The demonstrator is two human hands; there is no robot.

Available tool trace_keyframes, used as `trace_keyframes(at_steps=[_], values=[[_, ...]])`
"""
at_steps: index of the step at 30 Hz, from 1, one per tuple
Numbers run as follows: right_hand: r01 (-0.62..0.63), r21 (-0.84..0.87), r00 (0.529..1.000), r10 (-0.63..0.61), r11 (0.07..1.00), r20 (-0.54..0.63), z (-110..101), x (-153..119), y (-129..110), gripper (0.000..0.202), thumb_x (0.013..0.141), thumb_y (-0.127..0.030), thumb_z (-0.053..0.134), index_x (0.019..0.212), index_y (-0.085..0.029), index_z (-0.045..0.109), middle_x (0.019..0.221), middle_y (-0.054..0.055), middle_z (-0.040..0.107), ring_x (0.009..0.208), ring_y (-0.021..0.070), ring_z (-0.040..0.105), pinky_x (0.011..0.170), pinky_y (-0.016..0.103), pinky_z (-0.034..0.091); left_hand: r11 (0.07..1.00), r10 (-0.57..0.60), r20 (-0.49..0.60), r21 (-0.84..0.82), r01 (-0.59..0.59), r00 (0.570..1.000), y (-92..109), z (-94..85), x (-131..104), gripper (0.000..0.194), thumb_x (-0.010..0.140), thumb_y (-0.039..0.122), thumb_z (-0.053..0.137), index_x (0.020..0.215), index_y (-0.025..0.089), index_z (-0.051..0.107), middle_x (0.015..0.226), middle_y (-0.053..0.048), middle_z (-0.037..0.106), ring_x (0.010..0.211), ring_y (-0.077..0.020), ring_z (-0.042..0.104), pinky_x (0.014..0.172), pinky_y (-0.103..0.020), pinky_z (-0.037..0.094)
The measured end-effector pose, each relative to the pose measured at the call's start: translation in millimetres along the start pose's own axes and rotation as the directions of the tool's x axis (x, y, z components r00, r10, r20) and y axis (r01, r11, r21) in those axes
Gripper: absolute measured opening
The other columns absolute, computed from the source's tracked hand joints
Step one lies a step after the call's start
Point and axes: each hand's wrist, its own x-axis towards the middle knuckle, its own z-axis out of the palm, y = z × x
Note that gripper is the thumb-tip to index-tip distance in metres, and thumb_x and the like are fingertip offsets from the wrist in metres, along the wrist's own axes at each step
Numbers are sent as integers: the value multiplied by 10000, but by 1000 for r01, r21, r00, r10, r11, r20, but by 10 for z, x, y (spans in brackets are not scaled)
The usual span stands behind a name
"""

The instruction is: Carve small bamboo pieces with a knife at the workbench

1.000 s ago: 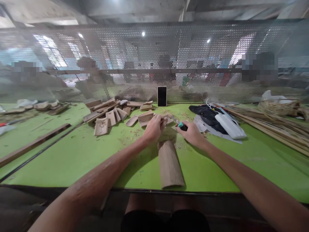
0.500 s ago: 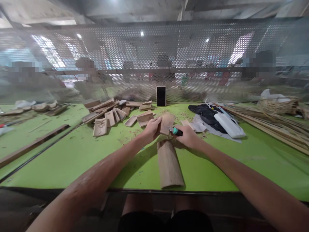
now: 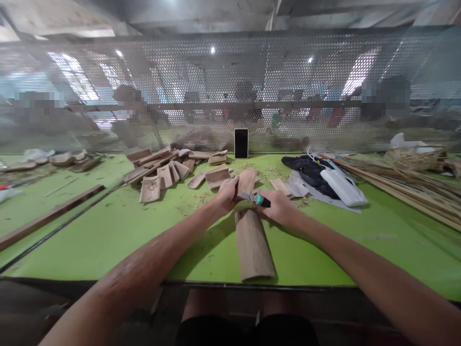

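Observation:
My left hand (image 3: pixel 227 193) is closed on the left side of a short, curved bamboo piece (image 3: pixel 247 180), held up off the table. My right hand (image 3: pixel 279 205) is wrapped round the black and teal handle of a knife (image 3: pixel 262 200). Its metal blade points left and lies across the lower edge of the bamboo piece. Just below both hands, a longer half-round bamboo length (image 3: pixel 254 247) lies on the green table (image 3: pixel 317 252) with its rounded side up. Parts of my fingers are hidden behind the bamboo and the handle.
Several cut bamboo pieces (image 3: pixel 150 188) are heaped at the back left. A phone (image 3: pixel 241 143) stands upright against the perforated metal screen (image 3: pixel 201 120). To the right lie a black cloth (image 3: pixel 306 174), a white power bank-like object (image 3: pixel 344 187) and long thin strips (image 3: pixel 403 187). People sit beyond the screen.
The knife blade has slid left along the bamboo piece's lower edge and shows more of its length. The bamboo piece has tilted, and its lower edge now faces me more.

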Motion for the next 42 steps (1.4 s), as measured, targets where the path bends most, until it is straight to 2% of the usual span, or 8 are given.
trace_keyframes(at_steps=[5, 8, 15, 20, 27, 31, 36, 42], values=[[-46, -11, 999, 46, 999, 0, -10, 4, -2, 43, 855, -226, 609, 858, -186, 625, 793, 60, 690, 717, 195, 577, 640, 300, 354, 997, 42, -14, 72, -41, 999, 14, 26, -47, 191, 979, 259, 519, 861, 151, 623, 646, -8, 641, 441, -121, 568, 380, -209, 444], [-70, -28, 997, 70, 997, 13, -30, 8, -13, 24, 846, -193, 599, 841, -181, 619, 822, 75, 703, 742, 203, 588, 656, 307, 365, 990, 91, 35, 101, -94, 995, 16, 22, -71, 218, 990, 274, 501, 895, 142, 646, 714, -30, 670, 485, -125, 593, 414, -214, 470], [-76, -87, 996, 79, 993, 40, -13, 25, -1, 61, 849, -214, 608, 888, -178, 637, 859, 101, 717, 766, 227, 604, 650, 313, 363, 957, 199, 142, 183, -224, 970, -34, -67, 34, 232, 970, 348, 549, 970, 162, 689, 1073, -80, 739, 877, -182, 697, 681, -225, 553], [-111, -130, 992, 117, 985, 36, -3, 26, -3, 38, 837, -215, 625, 845, -178, 633, 807, 96, 698, 722, 213, 580, 624, 305, 345, 913, 283, 159, 256, -317, 946, -66, -99, 84, 242, 957, 361, 551, 962, 177, 708, 1103, -71, 735, 1027, -203, 666, 842, -251, 526], [-131, -157, 990, 137, 979, 27, -6, 19, -27, 50, 808, -216, 653, 846, -186, 646, 752, 77, 659, 679, 201, 538, 596, 299, 295, 880, 309, 167, 324, -348, 936, -44, -95, 33, 249, 958, 373, 538, 949, 189, 705, 1101, -69, 728, 1070, -215, 641, 885, -263, 507], [-158, -164, 987, 162, 974, 11, -5, 24, -31, 42, 797, -210, 659, 806, -183, 629, 741, 81, 649, 668, 196, 528, 592, 303, 292, 889, 314, 168, 293, -352, 934, -49, -79, 32, 235, 961, 349, 545, 960, 175, 703, 1101, -70, 725, 1038, -200, 650, 876, -256, 510], [-111, -52, 994, 112, 992, 12, -42, 24, -8, 68, 786, -130, 609, 760, -188, 584, 732, 49, 663, 667, 176, 540, 606, 297, 319, 959, 204, 31, 196, -206, 979, -33, -5, -37, 232, 983, 341, 515, 919, 171, 660, 901, -49, 704, 775, -169, 660, 658, -245, 529], [-53, 21, 998, 52, 998, 30, -40, 10, 10, 71, 815, -165, 611, 751, -189, 590, 727, 29, 665, 665, 166, 548, 614, 294, 345, 953, 227, -31, 215, -215, 973, -28, -8, -36, 251, 991, 350, 518, 866, 166, 634, 892, -46, 678, 797, -163, 639, 676, -235, 515]])
